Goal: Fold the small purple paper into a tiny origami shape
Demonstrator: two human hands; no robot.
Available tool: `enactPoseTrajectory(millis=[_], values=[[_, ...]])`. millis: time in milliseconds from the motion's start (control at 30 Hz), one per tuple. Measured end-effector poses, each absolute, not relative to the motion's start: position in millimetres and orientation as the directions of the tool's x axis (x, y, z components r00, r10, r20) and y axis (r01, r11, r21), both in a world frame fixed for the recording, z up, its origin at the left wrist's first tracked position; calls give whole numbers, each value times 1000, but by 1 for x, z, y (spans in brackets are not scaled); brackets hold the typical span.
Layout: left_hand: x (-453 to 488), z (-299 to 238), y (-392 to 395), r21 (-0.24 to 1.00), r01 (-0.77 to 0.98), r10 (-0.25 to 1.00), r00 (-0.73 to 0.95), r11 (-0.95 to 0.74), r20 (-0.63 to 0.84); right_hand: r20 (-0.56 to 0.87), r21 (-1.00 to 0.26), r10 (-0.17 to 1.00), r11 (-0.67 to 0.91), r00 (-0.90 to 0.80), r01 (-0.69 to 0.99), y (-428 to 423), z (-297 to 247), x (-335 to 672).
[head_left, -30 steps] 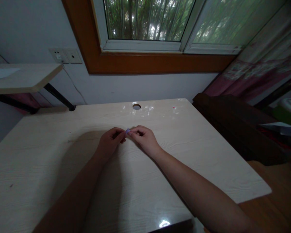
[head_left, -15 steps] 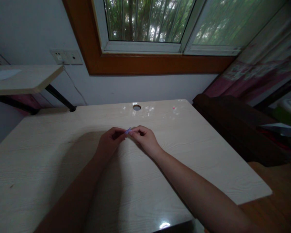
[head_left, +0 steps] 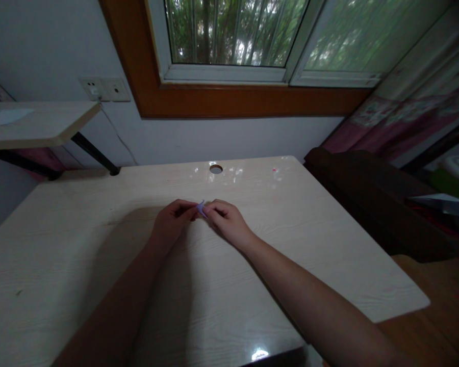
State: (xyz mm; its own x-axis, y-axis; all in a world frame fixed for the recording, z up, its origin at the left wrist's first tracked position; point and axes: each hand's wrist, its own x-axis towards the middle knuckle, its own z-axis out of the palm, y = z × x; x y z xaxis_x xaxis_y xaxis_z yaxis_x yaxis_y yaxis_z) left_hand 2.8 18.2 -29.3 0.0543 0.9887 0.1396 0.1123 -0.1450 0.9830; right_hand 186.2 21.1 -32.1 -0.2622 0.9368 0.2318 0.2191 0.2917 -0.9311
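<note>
Between the fingertips of both hands is a small piece of folded purple paper (head_left: pixel 201 208), with thin pointed ends sticking out above and below. My left hand (head_left: pixel 172 218) pinches its left side between thumb and fingers. From the other side, my right hand (head_left: pixel 227 220) grips it with thumb and forefinger. Both hands are over the middle of the pale wood-grain table (head_left: pixel 290 244), and the fingers cover much of the paper, so its full shape cannot be made out.
A round cable hole (head_left: pixel 215 169) and a tiny pink speck (head_left: pixel 274 169) are near the table's far edge. At the left stands a raised shelf (head_left: pixel 42 122) on black legs (head_left: pixel 95 153). Beyond the right edge is dark brown furniture (head_left: pixel 375 199). A window (head_left: pixel 233 35) is behind.
The purple paper has turned more upright between my fingers, and its pointed ends show more. Both hands have shifted only slightly and keep their pinch.
</note>
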Motion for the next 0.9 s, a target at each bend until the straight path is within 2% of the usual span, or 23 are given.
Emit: enactPoseTrajectory(millis=[167,567,667,900], values=[[4,-23,16,990,89,992,80,-106,99,152,-973,963,185,-221,139,21,-33,186],[2,-33,16,976,164,986,106,-141,124,89,-995,974,95,-209,21,21,-40,184],[1,-38,16,969,183,982,114,-167,148,124,-986,978,140,-167,86,21,-41,185],[3,-36,13,956,248,985,110,-158,134,306,-908,945,326,-116,264,19,-38,184]])
